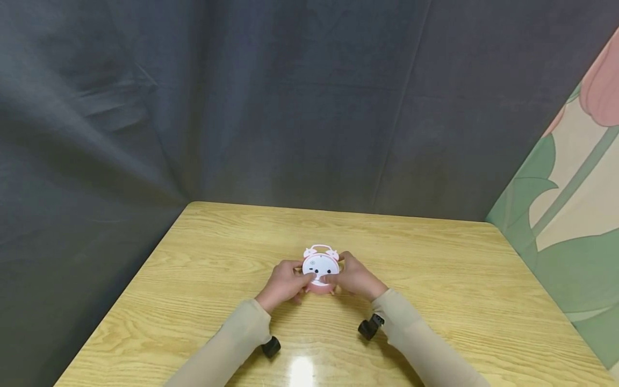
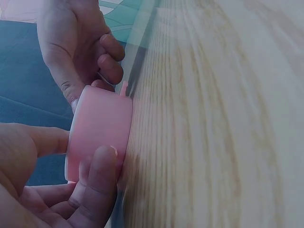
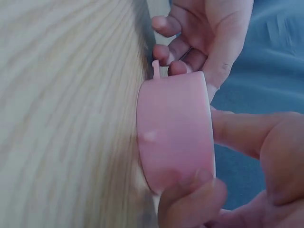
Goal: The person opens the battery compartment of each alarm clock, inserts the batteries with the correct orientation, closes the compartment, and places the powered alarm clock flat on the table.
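A pink twin-bell alarm clock (image 1: 321, 264) with a white cartoon face lies face up close over the middle of the table, its handle and bells toward the far edge. My left hand (image 1: 286, 281) grips its left side, thumb on the face and fingers curled round the rim. On the opposite side my right hand (image 1: 357, 276) holds it the same way, its thumb near the other. Both wrist views show the clock's smooth pink side (image 2: 102, 123) and a small pink foot (image 3: 156, 69) sticking out. The clock's back is hidden.
The wooden table (image 1: 203, 252) stretches out around the hands. A dark curtain (image 1: 300, 107) hangs behind it and on the left, and a floral cloth (image 1: 570, 215) hangs on the right. Small black cameras (image 1: 368, 327) are strapped at both wrists.
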`<state>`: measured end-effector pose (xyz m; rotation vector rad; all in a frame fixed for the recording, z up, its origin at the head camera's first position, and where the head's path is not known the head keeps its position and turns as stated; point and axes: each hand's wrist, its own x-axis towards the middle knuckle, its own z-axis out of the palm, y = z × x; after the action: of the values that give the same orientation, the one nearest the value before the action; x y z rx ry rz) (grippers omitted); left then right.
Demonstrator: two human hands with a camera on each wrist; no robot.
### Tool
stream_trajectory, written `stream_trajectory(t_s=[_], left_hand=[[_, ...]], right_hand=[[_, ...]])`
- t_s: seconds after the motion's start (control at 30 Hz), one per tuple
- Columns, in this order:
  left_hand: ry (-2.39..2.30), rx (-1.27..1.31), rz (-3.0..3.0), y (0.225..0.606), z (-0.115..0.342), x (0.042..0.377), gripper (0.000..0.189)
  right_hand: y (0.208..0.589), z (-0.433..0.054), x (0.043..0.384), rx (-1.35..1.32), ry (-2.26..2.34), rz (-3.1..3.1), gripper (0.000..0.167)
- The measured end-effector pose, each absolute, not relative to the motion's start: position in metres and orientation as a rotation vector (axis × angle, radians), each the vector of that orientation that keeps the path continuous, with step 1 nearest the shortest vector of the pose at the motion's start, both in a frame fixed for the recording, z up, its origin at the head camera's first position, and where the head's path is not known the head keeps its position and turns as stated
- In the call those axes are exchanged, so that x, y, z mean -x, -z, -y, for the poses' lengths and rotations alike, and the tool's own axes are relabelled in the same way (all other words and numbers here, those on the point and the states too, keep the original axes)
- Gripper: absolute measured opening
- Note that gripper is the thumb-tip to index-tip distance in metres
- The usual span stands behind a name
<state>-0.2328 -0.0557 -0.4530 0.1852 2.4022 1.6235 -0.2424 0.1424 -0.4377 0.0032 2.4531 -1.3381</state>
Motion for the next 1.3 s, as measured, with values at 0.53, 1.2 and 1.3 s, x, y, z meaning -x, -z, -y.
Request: stream_trajectory(t_s=[0.53,1.2,1.3], left_hand=[[-1.644,-0.182,-2.393,0.4522,0.0544,0.2325,0.036],[-1.585,-0.113,-2.460,0.4472,0.0592,0.2368,0.037],[-1.568,-0.130,-2.498,0.4440,0.0604,0.2374,0.033]], right_hand=[[0.4369,-0.1415,0.2421,-0.043,1.413,-2.384,0.069],[0.4370,-0.1446,0.2403,-0.088,1.348,-2.445,0.060],[0.4368,-0.1466,0.2399,-0.083,1.356,-2.446,0.055]])
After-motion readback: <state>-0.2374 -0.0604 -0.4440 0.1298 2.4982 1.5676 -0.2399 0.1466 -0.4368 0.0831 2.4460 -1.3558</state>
